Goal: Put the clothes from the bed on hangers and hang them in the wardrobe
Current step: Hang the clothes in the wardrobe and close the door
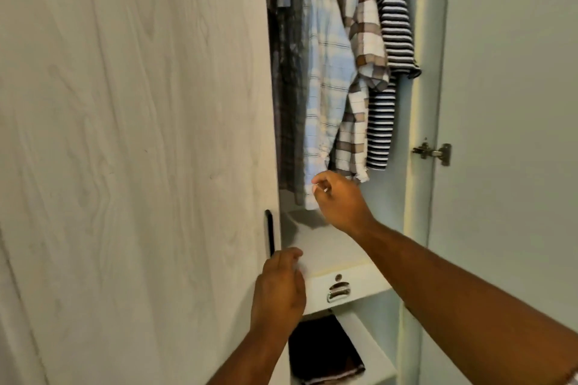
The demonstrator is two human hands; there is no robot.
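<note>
Wardrobe (419,40) is standing w/ its R door (506,103) swung open, hinge (433,153) showing on the frame. L door (140,134) is sitting closed, filling the left of the view, w/ a black handle (269,231) running along its edge.

Four tops are hanging side by side inside, high up. Dark shirt (287,87) is hanging furthest left, mostly in shadow. Next come blue shirt (325,72), check shirt (362,25) & striped tee (394,25), the tee nearest the hinge side.

R hand (341,200) is reaching in at the bottom of the blue shirt, thumb & fingers curling in on the hem & pinching it. Check shirt's hem is hanging just beside the knuckles.

L hand (278,287) is hovering lower, just beside the L door's edge & below the handle. Its fingers are curling loosely & gripping nothing. Fingertips are blurring, so can't tell if they're touching the door.

Under the clothes a white ledge (328,244) is running across, w/ a drawer (359,283) beneath it, front closed, metal pull (338,291) hanging approx. mid-front. L hand is partly covering the drawer's left end. Below the drawer a shelf (362,341) is holding a folded dark cloth (322,350), a pale stripe showing along its near edge. Both forearms are coming in bare from the bottom of the view.
</note>
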